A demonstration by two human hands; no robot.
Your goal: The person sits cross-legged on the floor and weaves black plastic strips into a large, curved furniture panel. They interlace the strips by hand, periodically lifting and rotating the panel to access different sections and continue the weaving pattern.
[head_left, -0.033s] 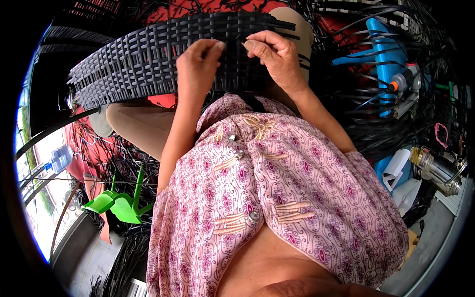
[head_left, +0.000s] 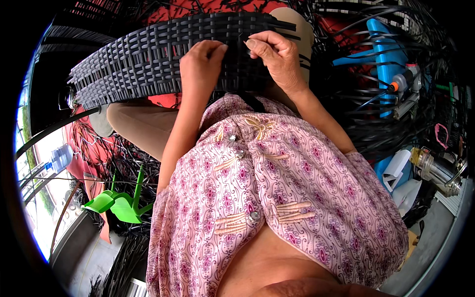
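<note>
Largest in my view was the person's pink and purple patterned cotton shirt (head_left: 307, 168), with beige cloth trousers (head_left: 143, 121) below it, and right before them stretched the long, curved panel of dark grey woven plastic strips (head_left: 133, 62), its narrow end toward the person's left. I judged the weaving well along: most of the face was a close lattice, though thin gaps showed in its middle and lower left, and the dark stretch between the hands was too shadowed to assess. Those gaps and the loose strip ends (head_left: 286, 25) poking out on the right looked to me like what was left. A tangled heap of loose black plastic strips (head_left: 361, 133) spread on the right, partly over a bright blue moulded plastic piece (head_left: 386, 54). Over the panel were the two hands — the left hand (head_left: 202, 64) with thumb and forefinger drawn together, the right hand (head_left: 277, 55) with its fingertips bunched near a dark sliver. Whether either actually gripped a strip, I couldn't tell. Smaller again were a bright green plastic object (head_left: 126, 210) on the left and a clear jar with a yellowish top (head_left: 423, 158) on the right. As for brands, labels or lettering — I could read none anywhere.
</note>
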